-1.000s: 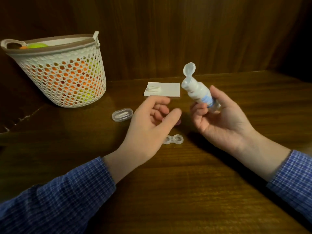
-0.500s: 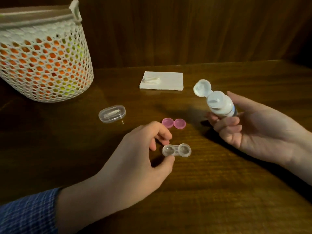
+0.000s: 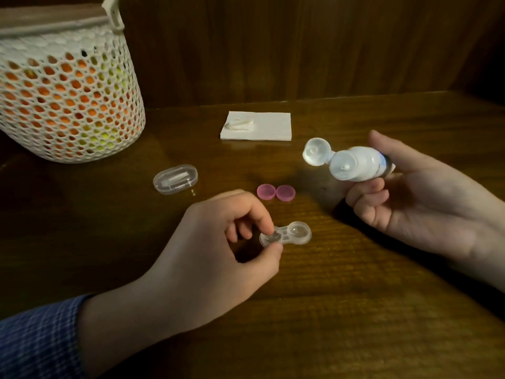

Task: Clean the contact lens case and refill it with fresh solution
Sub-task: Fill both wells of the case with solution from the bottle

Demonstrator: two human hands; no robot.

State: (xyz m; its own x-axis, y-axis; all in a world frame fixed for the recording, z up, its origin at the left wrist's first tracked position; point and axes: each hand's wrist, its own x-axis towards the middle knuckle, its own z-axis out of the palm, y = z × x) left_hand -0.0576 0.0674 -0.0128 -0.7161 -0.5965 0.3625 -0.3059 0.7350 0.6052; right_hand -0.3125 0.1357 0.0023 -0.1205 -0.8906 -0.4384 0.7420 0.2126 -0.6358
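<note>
1. Left hand [image 3: 207, 258], lower centre of frame: thumb and forefinger pinch the left well of the contact lens case [image 3: 285, 234]; the other fingers [image 3: 240, 231] are curled in behind.
2. The case is clear plastic, two round shallow cups joined by a narrow bridge, uncapped. It sits at frame centre on the tabletop [image 3: 355, 310]; whether it rests flat or is slightly lifted, cannot tell. The right well is free and shows a glossy concave floor.
3. Right hand [image 3: 426, 203], right of frame, palm up: fingers wrapped round the solution bottle [image 3: 358, 164], which is tipped with its nozzle towards the lower left, well apart from the case.
4. The bottle is white, smooth plastic, rounded at the shoulder, with a small nozzle; its hinged flip cap [image 3: 317, 151] stands open, a round disc to the upper left.
5. Two pink caps [image 3: 276, 192], round, ribbed at the rim, lie touching side by side just above the case.
6. Clear oval box [image 3: 175, 179], left of centre, holds a pale elongated item, not identifiable.
7. White folded paper napkin [image 3: 269, 127], square, upper centre, bears a small white object.
8. White openwork basket [image 3: 68, 91], upper left, hexagonal mesh, with orange and yellow-green contents showing through.
9. The tabletop is dark, polished wood with strong grain. Blue checked sleeve [image 3: 35, 343] at lower left.
</note>
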